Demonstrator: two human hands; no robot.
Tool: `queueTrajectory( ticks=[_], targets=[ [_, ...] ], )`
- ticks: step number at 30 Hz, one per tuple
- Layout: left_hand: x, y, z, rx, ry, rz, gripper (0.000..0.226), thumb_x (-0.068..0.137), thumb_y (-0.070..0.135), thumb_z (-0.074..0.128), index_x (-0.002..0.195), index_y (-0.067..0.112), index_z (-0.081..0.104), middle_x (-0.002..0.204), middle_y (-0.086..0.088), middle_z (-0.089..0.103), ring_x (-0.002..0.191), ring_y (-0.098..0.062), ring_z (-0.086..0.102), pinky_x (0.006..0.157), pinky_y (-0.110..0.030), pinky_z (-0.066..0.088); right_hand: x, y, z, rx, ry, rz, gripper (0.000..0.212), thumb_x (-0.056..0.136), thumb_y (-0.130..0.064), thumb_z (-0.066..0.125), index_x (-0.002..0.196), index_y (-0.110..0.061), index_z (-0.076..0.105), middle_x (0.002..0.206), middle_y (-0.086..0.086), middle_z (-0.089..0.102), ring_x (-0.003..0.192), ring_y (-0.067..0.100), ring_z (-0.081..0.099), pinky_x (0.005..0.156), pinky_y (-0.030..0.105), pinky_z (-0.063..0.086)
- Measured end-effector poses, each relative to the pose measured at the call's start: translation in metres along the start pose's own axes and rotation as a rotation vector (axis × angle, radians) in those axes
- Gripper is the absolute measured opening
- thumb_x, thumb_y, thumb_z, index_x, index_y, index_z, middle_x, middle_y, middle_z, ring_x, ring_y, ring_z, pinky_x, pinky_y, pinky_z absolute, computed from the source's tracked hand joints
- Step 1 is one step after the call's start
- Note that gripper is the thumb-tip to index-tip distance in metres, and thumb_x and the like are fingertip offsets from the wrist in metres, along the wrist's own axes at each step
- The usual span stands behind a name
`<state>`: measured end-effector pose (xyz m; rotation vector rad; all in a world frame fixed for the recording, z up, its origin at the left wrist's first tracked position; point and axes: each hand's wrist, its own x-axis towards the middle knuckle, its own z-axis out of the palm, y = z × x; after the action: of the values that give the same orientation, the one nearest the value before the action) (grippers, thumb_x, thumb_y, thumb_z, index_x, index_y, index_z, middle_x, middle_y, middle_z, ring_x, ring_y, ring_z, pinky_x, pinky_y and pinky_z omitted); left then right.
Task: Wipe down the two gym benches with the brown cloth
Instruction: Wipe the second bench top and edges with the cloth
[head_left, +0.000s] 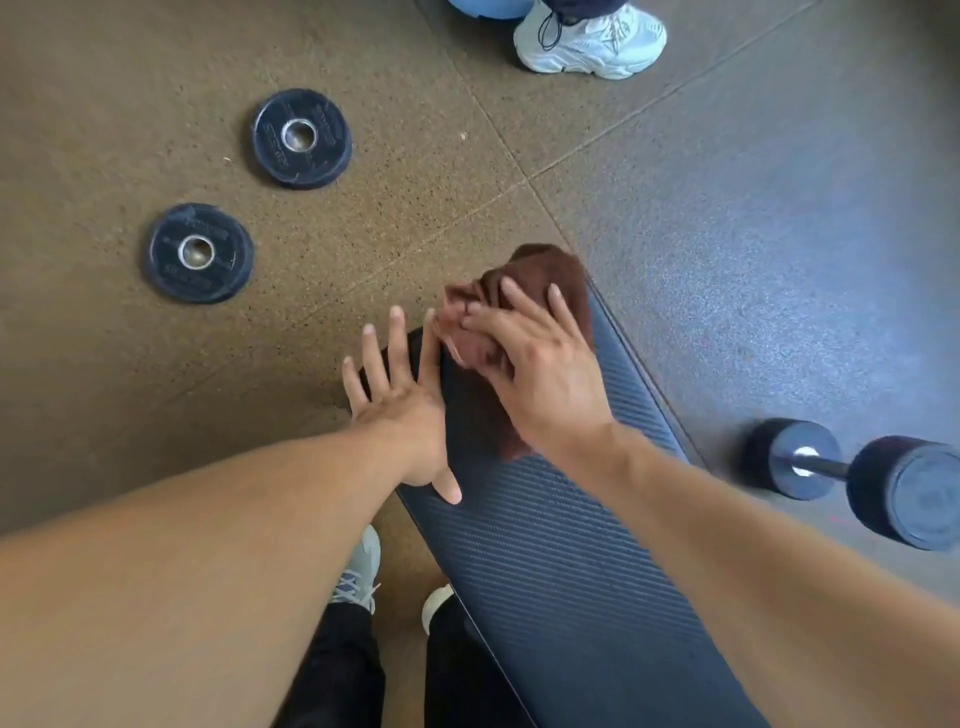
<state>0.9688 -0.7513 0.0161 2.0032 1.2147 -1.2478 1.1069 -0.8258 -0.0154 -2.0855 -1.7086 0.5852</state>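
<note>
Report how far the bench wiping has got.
Done: cannot tell; no wiped area shows. In hand: the right hand presses the brown cloth onto the far end of the bench, left hand flat beside it. Left: a second bench, not in view.

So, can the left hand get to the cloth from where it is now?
Probably yes. The left hand rests open on the bench, right beside the cloth under the right hand; nothing lies between them.

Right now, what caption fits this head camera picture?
Right hand presses brown cloth on gym bench; left hand braces.
</note>
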Motion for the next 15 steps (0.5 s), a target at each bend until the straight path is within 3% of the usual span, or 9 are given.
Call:
queueTrajectory(
  ticks=[5, 9, 12, 15],
  targets=[
    [0.0, 0.007, -0.004, 0.02, -0.009, -0.057, 0.183, 0.043, 0.054, 0.098, 0.119, 0.018, -0.064, 0.13, -0.02, -0.066, 0.136, -0.045, -0.045, 0.12, -0.061, -0.01, -0.032, 0.002, 0.005, -0.098, -0.102, -0.049, 0.056, 0.097, -0.039, 0.047, 0.152, -0.028, 0.048, 0.16, -0.01, 0.043, 0.156, 0.021, 0.022, 0.127, 0.05, 0.011],
    [0.002, 0.013, -0.006, 0.076, -0.082, -0.107, 0.168, 0.048, 0.059, 0.094, 0.124, 0.011, -0.048, 0.128, -0.026, -0.065, 0.134, -0.049, -0.045, 0.119, -0.063, -0.009, 0.005, 0.011, 0.001, -0.26, -0.162, -0.075, 0.074, 0.093, -0.064, 0.049, 0.159, -0.034, 0.034, 0.168, -0.01, 0.025, 0.159, 0.024, 0.01, 0.127, 0.052, 0.002],
    [0.003, 0.012, -0.006, 0.088, -0.098, -0.122, 0.176, 0.046, 0.06, 0.094, 0.107, 0.008, -0.062, 0.128, -0.025, -0.065, 0.134, -0.049, -0.045, 0.119, -0.063, -0.008, 0.027, 0.017, -0.001, -0.323, -0.171, -0.014, 0.077, 0.09, -0.075, 0.042, 0.156, -0.034, 0.04, 0.167, -0.005, 0.029, 0.158, 0.027, 0.011, 0.126, 0.056, 0.0],
    [-0.001, 0.012, -0.007, 0.044, -0.061, -0.125, 0.182, 0.041, 0.057, 0.097, 0.104, 0.012, -0.068, 0.132, -0.021, -0.065, 0.137, -0.046, -0.043, 0.12, -0.061, -0.008, 0.026, 0.007, 0.002, -0.312, -0.082, 0.136, 0.065, 0.097, -0.062, 0.037, 0.154, -0.031, 0.044, 0.166, -0.002, 0.032, 0.158, 0.028, 0.013, 0.126, 0.058, 0.002]
  ],
)
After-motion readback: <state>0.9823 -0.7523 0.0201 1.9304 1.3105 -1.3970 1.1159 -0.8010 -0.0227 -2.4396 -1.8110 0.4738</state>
